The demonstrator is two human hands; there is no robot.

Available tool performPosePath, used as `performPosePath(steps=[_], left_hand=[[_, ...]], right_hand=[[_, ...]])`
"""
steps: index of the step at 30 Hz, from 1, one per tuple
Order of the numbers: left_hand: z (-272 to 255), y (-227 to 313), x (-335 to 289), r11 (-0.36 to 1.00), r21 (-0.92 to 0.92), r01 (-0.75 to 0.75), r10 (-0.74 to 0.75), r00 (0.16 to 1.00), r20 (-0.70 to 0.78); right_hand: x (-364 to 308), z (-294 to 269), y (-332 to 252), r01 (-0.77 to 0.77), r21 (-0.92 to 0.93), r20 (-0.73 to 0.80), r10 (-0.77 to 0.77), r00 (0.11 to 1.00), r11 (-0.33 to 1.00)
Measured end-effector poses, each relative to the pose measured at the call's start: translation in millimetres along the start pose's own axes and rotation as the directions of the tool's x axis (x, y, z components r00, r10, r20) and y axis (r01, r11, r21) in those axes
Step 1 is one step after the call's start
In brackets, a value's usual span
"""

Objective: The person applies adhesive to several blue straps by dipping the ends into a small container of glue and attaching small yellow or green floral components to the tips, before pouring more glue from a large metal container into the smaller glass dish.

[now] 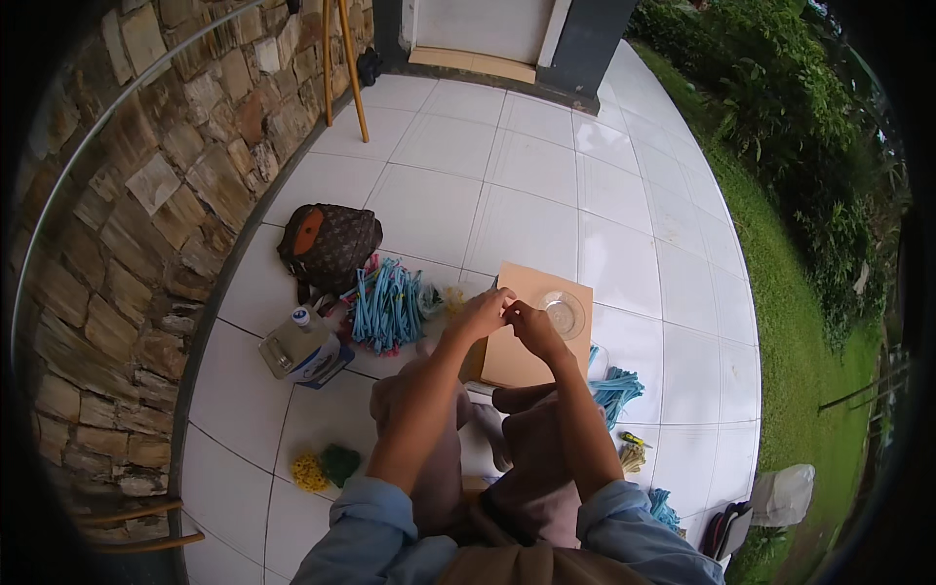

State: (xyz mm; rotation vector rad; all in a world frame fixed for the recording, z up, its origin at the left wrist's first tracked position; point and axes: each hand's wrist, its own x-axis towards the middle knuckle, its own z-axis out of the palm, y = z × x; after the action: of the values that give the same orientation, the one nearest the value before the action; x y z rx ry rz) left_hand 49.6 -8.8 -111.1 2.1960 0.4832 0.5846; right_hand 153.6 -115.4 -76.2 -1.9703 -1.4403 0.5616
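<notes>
Above a flat brown cardboard box (512,359), my left hand (484,314) and my right hand (535,329) meet with their fingertips pinched together. Whatever lies between the fingers is too small to make out. A round clear dish (563,314) rests on the cardboard, just beyond my right hand. To the left of my left hand lies a big heap of thin light-blue strips (386,307), with a few pinkish-red ends. Something small and yellow in clear plastic (452,298) sits between that heap and my left hand.
A brown patterned backpack (331,244) and a square container (297,346) stand at left. Yellow (309,473) and green bundles (339,465) lie near my left elbow. More blue strips (616,392) and a yellow-black tool (636,440) are at right. A stone wall (146,234) borders the tiles.
</notes>
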Motion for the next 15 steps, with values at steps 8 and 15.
performPosePath(steps=[8,15], left_hand=[[58.7,53.5,65.5,0.981,-0.184,-0.056,0.115,0.938,0.327],[137.4,107.6,54.7,0.970,-0.169,-0.178,0.245,0.742,0.624]], right_hand=[[-73.9,-82.1,95.5,-0.301,0.003,-0.178,0.296,0.938,0.954],[-178.0,-113.3,188.0,-0.704,-0.089,0.104,0.710,0.697,0.705]])
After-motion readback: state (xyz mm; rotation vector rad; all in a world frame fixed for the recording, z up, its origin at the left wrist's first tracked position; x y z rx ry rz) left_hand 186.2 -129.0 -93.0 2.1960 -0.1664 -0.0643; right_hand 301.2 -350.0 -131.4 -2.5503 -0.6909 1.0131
